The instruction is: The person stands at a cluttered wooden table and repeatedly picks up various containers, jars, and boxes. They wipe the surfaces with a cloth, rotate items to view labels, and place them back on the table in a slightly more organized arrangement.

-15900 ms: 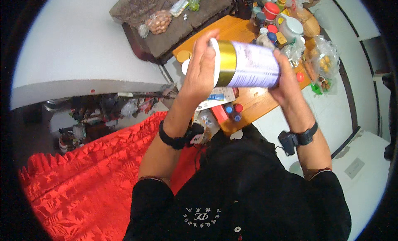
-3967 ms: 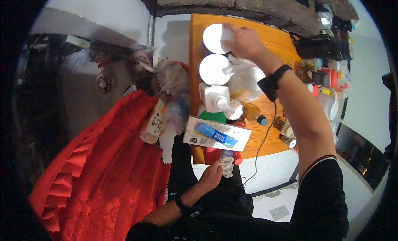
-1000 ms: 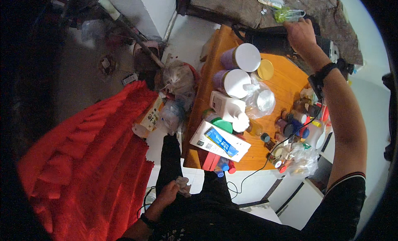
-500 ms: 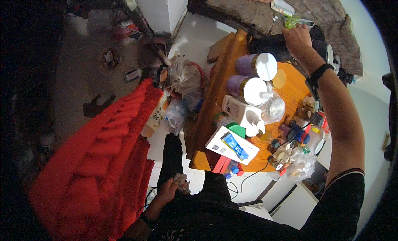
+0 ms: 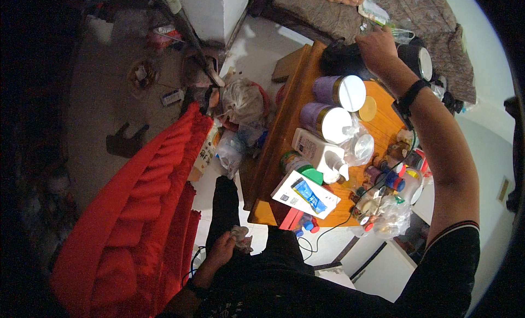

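listing the hands first: left hand [image 5: 220, 251], low over the dark-trousered lap, fingers curled and pinching a crumpled pale wad [image 5: 241, 239], which pokes out past the fingertips; material uncertain. right hand [image 5: 376, 49], arm outstretched to the far edge of the table [image 5: 383, 96], back of the hand uppermost, fingers bent; whether they are gripping cannot be told. it is over or against a black object [image 5: 340, 61], which shows on both sides of the hand, with a pale round end at the right; one piece or two, unclear. a dark band circles each wrist.

on the table, from the far end: two purple canisters [image 5: 328, 89] with gold bands and white lids, side by side; one yellow disc [image 5: 367, 108], just beside the farther canister; one clear plastic bag [image 5: 362, 147] around a round container; one white pump bottle [image 5: 317, 148], tilted in view; one green-lidded jar [image 5: 310, 174]; one white box [image 5: 295, 195] with a blue packet [image 5: 309, 196] lying on it, at the near end. to the right, a cluster of jars [image 5: 394, 181], crossed by a thin dark cable [image 5: 353, 213].

beyond the table, a brown patterned sofa [image 5: 306, 12]. at left, a red cloth [image 5: 131, 225] in folds.
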Demonstrator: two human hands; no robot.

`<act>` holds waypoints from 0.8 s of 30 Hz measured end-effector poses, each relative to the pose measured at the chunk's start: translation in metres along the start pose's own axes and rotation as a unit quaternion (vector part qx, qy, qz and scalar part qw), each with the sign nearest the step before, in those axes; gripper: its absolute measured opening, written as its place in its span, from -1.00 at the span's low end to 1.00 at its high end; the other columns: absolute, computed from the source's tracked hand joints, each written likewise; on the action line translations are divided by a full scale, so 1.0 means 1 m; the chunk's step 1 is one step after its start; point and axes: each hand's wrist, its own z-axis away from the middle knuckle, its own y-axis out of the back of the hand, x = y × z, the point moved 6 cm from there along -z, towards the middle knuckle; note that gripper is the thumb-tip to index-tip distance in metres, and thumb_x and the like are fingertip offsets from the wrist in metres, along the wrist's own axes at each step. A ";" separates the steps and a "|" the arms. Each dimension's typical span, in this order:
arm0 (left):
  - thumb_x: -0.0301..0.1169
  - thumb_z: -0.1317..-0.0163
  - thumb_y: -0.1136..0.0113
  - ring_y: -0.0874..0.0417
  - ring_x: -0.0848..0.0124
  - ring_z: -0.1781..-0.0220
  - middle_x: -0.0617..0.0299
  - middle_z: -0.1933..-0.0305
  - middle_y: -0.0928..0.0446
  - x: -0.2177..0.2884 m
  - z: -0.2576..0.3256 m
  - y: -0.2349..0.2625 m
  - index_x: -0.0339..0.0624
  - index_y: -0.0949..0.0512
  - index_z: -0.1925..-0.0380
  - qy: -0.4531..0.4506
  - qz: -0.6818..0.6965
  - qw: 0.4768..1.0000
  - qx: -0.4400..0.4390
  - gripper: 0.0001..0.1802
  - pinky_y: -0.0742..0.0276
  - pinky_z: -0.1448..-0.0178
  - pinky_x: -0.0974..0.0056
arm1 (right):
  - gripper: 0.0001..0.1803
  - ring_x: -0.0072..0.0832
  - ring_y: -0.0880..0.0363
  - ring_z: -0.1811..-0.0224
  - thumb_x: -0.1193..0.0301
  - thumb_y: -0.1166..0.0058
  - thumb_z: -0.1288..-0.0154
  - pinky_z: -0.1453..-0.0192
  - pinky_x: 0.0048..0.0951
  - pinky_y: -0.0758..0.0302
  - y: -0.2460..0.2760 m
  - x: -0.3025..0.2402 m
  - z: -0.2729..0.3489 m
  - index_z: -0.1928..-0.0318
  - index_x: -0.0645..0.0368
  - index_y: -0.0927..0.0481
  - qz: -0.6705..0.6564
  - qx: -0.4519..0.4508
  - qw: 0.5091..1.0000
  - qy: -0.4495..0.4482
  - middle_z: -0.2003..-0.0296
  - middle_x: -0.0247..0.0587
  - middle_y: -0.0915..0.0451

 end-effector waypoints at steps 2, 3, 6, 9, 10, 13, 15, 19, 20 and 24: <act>-0.19 -0.63 -0.03 -0.72 -0.09 -0.07 -0.21 0.00 -0.67 0.002 0.000 0.000 -0.31 -0.56 -0.11 -0.010 0.007 1.000 -0.003 -0.62 -0.59 -0.21 -0.03 | -0.83 -0.23 -0.72 -0.19 0.34 -0.20 -0.46 -0.26 -0.09 -0.48 0.000 -0.001 -0.001 0.00 -0.04 -0.72 -0.002 -0.009 1.000 0.002 0.06 -0.14 -0.79; -0.19 -0.63 -0.03 -0.72 -0.10 -0.08 -0.22 -0.01 -0.67 0.001 -0.001 -0.001 -0.31 -0.56 -0.11 0.002 0.002 1.000 -0.008 -0.61 -0.59 -0.22 -0.03 | -0.83 -0.23 -0.71 -0.19 0.33 -0.20 -0.46 -0.26 -0.09 -0.48 0.000 -0.001 -0.001 0.00 -0.03 -0.71 0.011 0.000 1.000 0.008 0.06 -0.14 -0.79; -0.18 -0.63 -0.02 -0.73 -0.10 -0.10 -0.23 -0.03 -0.67 -0.002 -0.001 -0.002 -0.32 -0.56 -0.11 0.001 -0.013 1.000 0.004 -0.61 -0.59 -0.23 -0.03 | -0.79 -0.22 -0.72 -0.16 0.24 -0.29 -0.38 -0.33 -0.02 -0.46 -0.001 -0.002 0.000 0.02 -0.11 -0.81 0.028 0.044 0.999 -0.015 0.07 -0.24 -0.82; -0.17 -0.63 -0.02 -0.72 -0.11 -0.10 -0.24 -0.04 -0.66 -0.007 -0.002 -0.004 -0.32 -0.56 -0.10 -0.017 0.015 1.000 0.022 -0.60 -0.59 -0.22 -0.04 | -0.77 -0.20 -0.70 -0.19 0.23 -0.27 -0.40 -0.30 -0.02 -0.49 -0.007 -0.003 0.000 0.00 -0.11 -0.80 0.025 0.048 0.999 -0.005 0.03 -0.21 -0.79; -0.17 -0.63 -0.02 -0.72 -0.11 -0.10 -0.24 -0.04 -0.67 -0.009 -0.003 -0.004 -0.33 -0.56 -0.09 -0.020 0.012 0.999 0.028 -0.60 -0.59 -0.21 -0.05 | -0.75 -0.18 -0.68 -0.21 0.24 -0.26 -0.40 -0.30 -0.02 -0.50 -0.007 -0.005 0.001 -0.03 -0.10 -0.78 0.021 0.059 0.998 -0.005 0.01 -0.19 -0.78; -0.16 -0.62 -0.02 -0.72 -0.10 -0.10 -0.24 -0.03 -0.67 -0.015 -0.003 -0.002 -0.33 -0.56 -0.08 -0.019 -0.008 0.999 0.034 -0.60 -0.58 -0.19 -0.06 | -0.67 -0.14 -0.64 -0.27 0.24 -0.24 -0.41 -0.31 0.02 -0.52 -0.010 -0.008 0.006 -0.14 -0.07 -0.72 0.011 0.074 0.997 -0.008 -0.07 -0.12 -0.74; -0.16 -0.62 -0.03 -0.72 -0.09 -0.10 -0.24 -0.02 -0.67 -0.017 -0.001 -0.001 -0.32 -0.56 -0.07 -0.003 -0.031 0.999 0.019 -0.60 -0.58 -0.19 -0.07 | -0.59 -0.10 -0.59 -0.32 0.23 -0.24 -0.41 -0.34 0.06 -0.51 -0.009 -0.009 0.011 -0.23 -0.06 -0.67 -0.005 0.087 0.996 -0.011 -0.14 -0.07 -0.70; -0.16 -0.63 -0.03 -0.72 -0.13 -0.12 -0.24 -0.02 -0.68 -0.003 0.012 0.004 -0.32 -0.57 -0.07 -0.021 -0.029 0.998 0.053 -0.60 -0.58 -0.20 -0.07 | -0.49 -0.07 -0.54 -0.37 0.21 -0.25 -0.39 -0.37 0.09 -0.51 0.014 -0.003 0.031 -0.32 -0.05 -0.60 -0.007 0.173 0.984 -0.027 -0.23 -0.04 -0.65; -0.16 -0.63 -0.03 -0.71 -0.15 -0.13 -0.24 -0.03 -0.68 0.002 0.017 0.004 -0.33 -0.57 -0.08 -0.030 -0.015 0.998 0.060 -0.60 -0.58 -0.20 -0.07 | -0.48 -0.06 -0.53 -0.38 0.19 -0.26 -0.39 -0.37 0.09 -0.51 0.026 0.001 0.039 -0.33 -0.05 -0.60 -0.014 0.206 0.978 -0.023 -0.24 -0.04 -0.64; -0.13 -0.66 -0.02 -0.68 -0.21 -0.22 -0.29 -0.11 -0.67 0.009 0.015 0.013 -0.38 -0.54 -0.17 -0.027 -0.096 0.993 0.058 -0.53 -0.57 -0.28 -0.07 | -0.38 -0.01 -0.52 -0.39 0.20 -0.32 -0.37 -0.45 0.08 -0.44 0.062 0.008 0.092 -0.39 0.06 -0.52 -0.078 0.200 0.975 -0.054 -0.26 0.00 -0.61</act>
